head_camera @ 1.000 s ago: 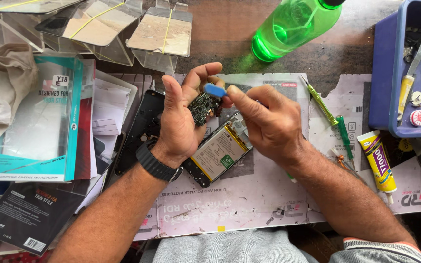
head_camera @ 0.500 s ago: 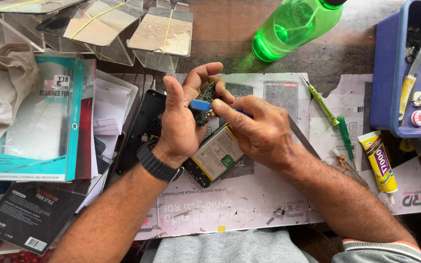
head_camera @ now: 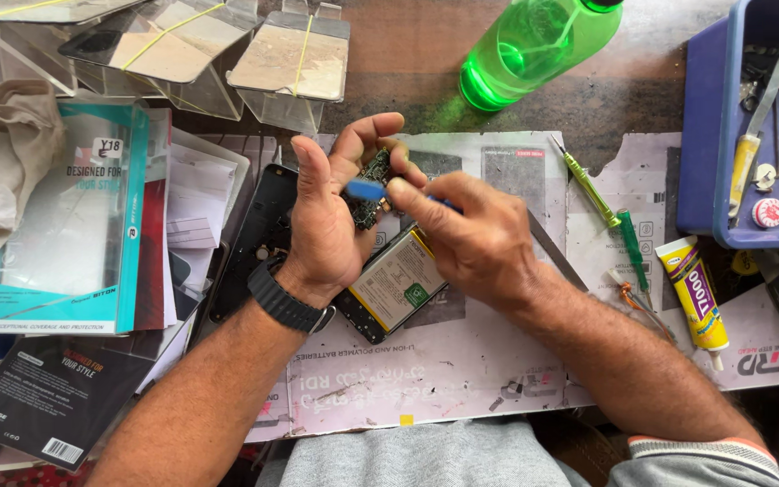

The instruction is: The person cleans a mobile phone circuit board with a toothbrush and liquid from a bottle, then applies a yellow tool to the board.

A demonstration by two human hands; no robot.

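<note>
My left hand (head_camera: 331,212) grips a small green circuit board (head_camera: 372,188) between thumb and fingers, held upright above the work mat. My right hand (head_camera: 475,239) pinches a blue-handled tool (head_camera: 367,190) and presses its end against the board. Below both hands lies an opened phone (head_camera: 396,284) with its pale battery facing up. A black wristband sits on my left wrist. The tool's tip is hidden behind my fingers.
A green plastic bottle (head_camera: 534,50) lies at the top. A blue tray (head_camera: 750,126) of small tools stands at right, with a yellow glue tube (head_camera: 694,293) and green screwdrivers (head_camera: 588,189) near it. Phone case boxes (head_camera: 65,216) and clear screen stands (head_camera: 290,59) crowd the left.
My right hand has slid left with the blue tool, from beside the board to across its face. The left hand keeps the same hold.
</note>
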